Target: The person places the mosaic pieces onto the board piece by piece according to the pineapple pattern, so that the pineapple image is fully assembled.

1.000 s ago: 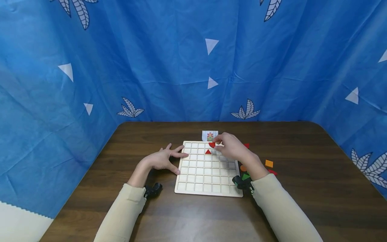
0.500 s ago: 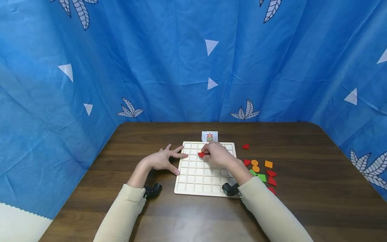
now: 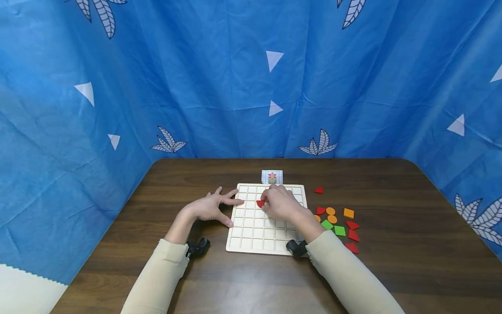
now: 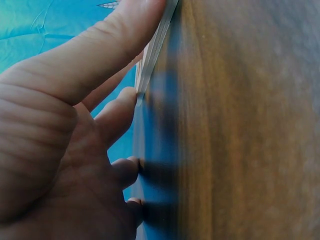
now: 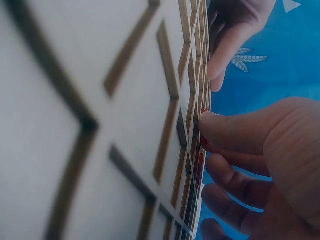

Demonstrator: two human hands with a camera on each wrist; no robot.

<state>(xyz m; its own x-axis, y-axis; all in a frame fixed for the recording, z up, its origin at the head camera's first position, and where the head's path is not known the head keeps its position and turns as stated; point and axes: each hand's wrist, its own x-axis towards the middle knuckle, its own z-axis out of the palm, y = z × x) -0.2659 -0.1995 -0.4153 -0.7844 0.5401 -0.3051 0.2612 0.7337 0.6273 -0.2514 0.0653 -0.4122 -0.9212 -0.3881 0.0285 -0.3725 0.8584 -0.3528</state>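
A pale square grid board (image 3: 249, 233) lies on the table, divided into small cells by raised lines. My left hand (image 3: 208, 207) has its fingers spread, with index finger and thumb at the board's left edge. Above the board's upper middle, my right hand (image 3: 280, 203) pinches a red quarter-circle piece (image 3: 260, 203) by its right side, down at a cell. In the right wrist view the thumb tip (image 5: 207, 120) sits right at that piece, close against the board. A second red patch (image 5: 200, 167) shows beyond the fingers there. The right hand covers the cells beneath it.
Behind the board lies a small card (image 3: 272, 176) with a printed coloured pattern. Right of the board are loose pieces: several red ones (image 3: 354, 235), orange discs (image 3: 330, 211), an orange square (image 3: 348, 213) and green pieces (image 3: 339, 230). A blue curtain (image 3: 235, 87) hangs behind the table.
My right hand has brought the red quarter-circle piece from the board's far edge down and left to a cell. It now covers the red triangle seen earlier. The left hand stays put.
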